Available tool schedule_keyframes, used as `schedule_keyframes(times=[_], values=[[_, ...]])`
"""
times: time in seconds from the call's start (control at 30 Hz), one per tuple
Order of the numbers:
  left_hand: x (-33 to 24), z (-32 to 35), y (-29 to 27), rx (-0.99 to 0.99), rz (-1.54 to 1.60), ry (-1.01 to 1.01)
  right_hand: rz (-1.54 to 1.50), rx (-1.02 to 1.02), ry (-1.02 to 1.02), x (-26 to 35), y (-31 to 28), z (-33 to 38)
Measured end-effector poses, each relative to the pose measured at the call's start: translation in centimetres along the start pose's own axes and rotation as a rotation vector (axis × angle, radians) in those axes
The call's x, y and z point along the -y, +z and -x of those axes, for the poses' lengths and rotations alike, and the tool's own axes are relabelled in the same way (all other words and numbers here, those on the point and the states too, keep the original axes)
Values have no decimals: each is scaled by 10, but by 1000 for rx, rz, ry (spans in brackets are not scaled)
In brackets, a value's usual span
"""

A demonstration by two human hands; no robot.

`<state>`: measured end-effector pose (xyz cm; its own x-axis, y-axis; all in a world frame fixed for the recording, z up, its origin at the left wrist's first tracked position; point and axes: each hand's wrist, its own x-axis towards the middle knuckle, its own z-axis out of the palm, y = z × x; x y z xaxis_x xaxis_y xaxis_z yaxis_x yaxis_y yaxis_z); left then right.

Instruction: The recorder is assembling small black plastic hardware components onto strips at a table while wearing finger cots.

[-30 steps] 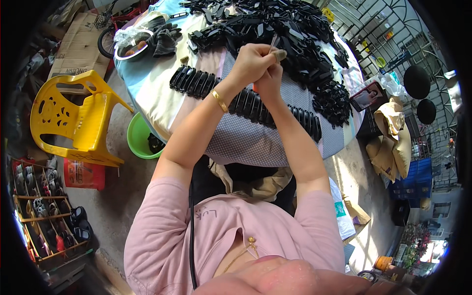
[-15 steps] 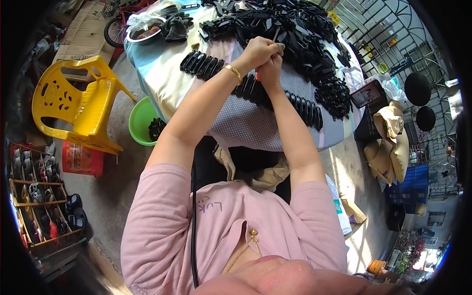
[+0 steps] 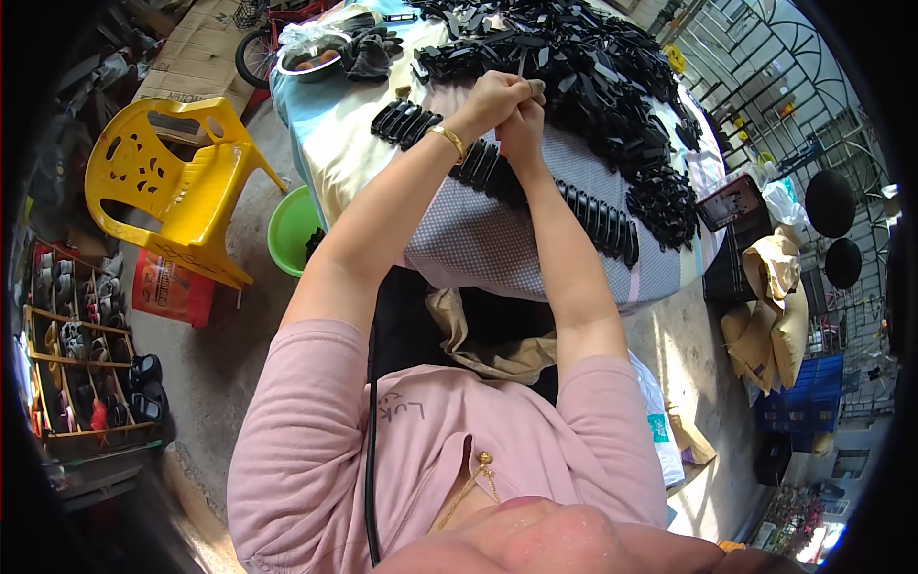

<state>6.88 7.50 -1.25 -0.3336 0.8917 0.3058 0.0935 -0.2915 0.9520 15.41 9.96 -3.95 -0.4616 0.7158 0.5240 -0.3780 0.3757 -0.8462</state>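
Observation:
Both of my hands are closed and pressed together above the table. My left hand (image 3: pixel 497 101) has its fingers curled in, a gold bangle at its wrist; what it pinches is hidden. My right hand (image 3: pixel 522 137) is just below and to the right, wrapped round a thin tool with an orange part showing beside the palm. A slim shaft (image 3: pixel 521 63) sticks up above the fingers. Beneath the wrists runs a row of long black plastic pieces (image 3: pixel 598 222), lined up side by side. Beyond the hands spreads a large heap of loose black pieces (image 3: pixel 602 105).
A patterned cloth covers the round table (image 3: pixel 459 234). At its far left sit a bowl (image 3: pixel 311 69) and dark gloves (image 3: pixel 371 53). A phone (image 3: pixel 732 203) stands at the right edge. Left of the table are a green basin (image 3: pixel 292 234) and a yellow chair (image 3: pixel 182 182).
The view has shifted a little, so the table and chair appear farther right. My hands stay closed together over the table, with little change in their grip.

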Motion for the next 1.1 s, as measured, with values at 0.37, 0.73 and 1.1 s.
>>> schedule_keyframes(times=[0.37,0.73,1.1], values=[[5,-3,5,-51,-99,11,-90,-6,-30,0,3,1],[-37,16,-9,-45,-183,-149,-115,97,31,5,16,-6],[-25,8,-7,-58,-273,-30,-153,-67,75,4,21,-6]])
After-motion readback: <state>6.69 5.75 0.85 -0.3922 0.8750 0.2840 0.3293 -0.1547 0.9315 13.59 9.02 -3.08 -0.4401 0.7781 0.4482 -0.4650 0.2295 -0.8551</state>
